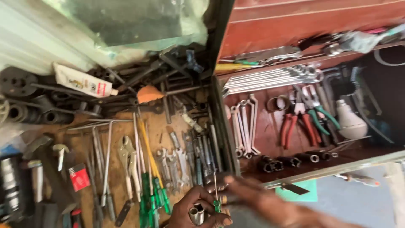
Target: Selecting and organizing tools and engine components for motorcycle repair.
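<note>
The left hand (202,211) sits at the bottom edge of the view, curled shut around two short metal sockets (196,213) held in the palm, with a thin green-handled screwdriver (216,198) pinched upright between thumb and fingers, its shaft pointing away from the person. The right hand (270,202) lies just to the right of it, blurred by motion; its fingers reach toward the screwdriver's shaft, but whether it grips anything cannot be told.

So far as the view shows, these pieces are already picked out and in hand, lifted clear of the spread of tools. Nothing is yet fitted together or set down: the sockets lie loose in the palm and the screwdriver is free of any work.

Just left of the left hand, more green screwdrivers (149,198) lie flat on the wooden board (160,126), with locking pliers (126,162) and small spanners (173,164) beyond them. Further off, past the fingers, are long T-handle wrenches (101,143) and a white tube (82,81).

Beyond the right hand stands an open red toolbox (303,21). In its tray a row of dark sockets (291,160) lies nearest the hand, then ring spanners (244,122), red-handled pliers (295,124), green-handled pliers (322,112) and a white bulb (350,120). These all rest untouched.
</note>
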